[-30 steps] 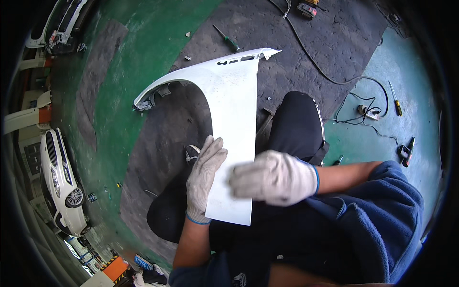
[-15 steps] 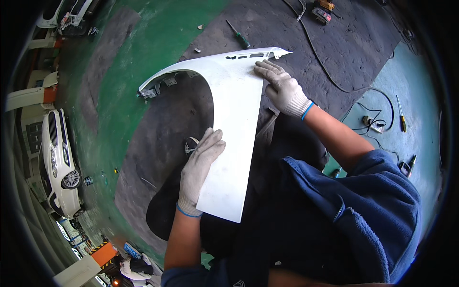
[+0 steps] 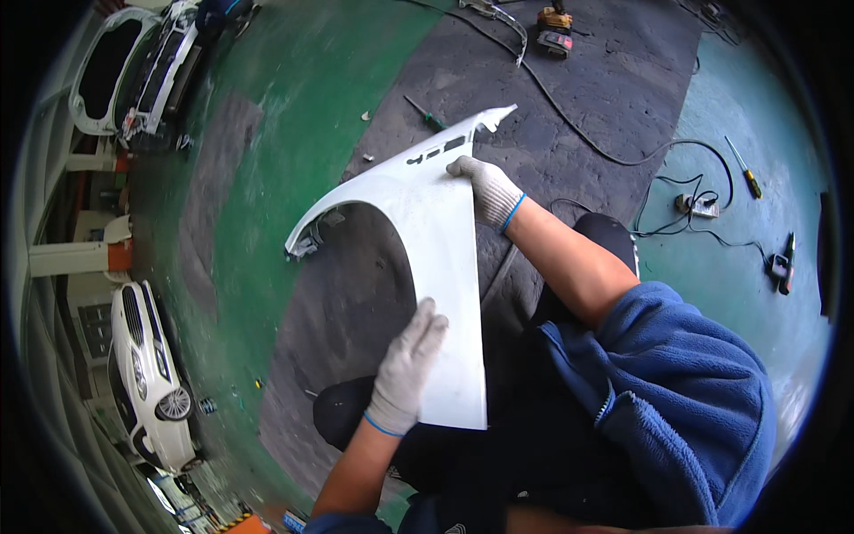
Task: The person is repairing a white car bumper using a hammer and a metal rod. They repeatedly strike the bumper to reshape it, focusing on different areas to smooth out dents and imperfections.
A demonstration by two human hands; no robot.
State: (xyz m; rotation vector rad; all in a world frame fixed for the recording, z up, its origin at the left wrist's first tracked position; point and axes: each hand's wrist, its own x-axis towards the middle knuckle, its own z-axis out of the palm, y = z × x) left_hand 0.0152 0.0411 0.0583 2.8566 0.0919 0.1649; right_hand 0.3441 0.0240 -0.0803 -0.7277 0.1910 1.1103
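A white car fender [image 3: 436,240] lies slanted before me, its curved wheel arch to the left and its narrow tip at the far right. My right hand [image 3: 489,189], in a pale knitted glove, grips the fender's right edge near the slotted upper part. The thumb shows on the face and the other fingers are hidden behind the panel. My left hand [image 3: 405,369], gloved alike, rests at the lower arch edge with outstretched fingers flat on the white face.
A dark mat [image 3: 356,294] covers part of the green floor. Beyond the fender lie a screwdriver [image 3: 425,114], a cordless tool [image 3: 555,36] and a black cable [image 3: 583,133]. Another screwdriver [image 3: 745,167] and a power strip [image 3: 698,206] are right. A white car [image 3: 147,374] stands left.
My right hand has gone from lying on the fender's face to gripping its edge. The fender has turned, its far tip shifting left and its lower end right. The view has shifted too.
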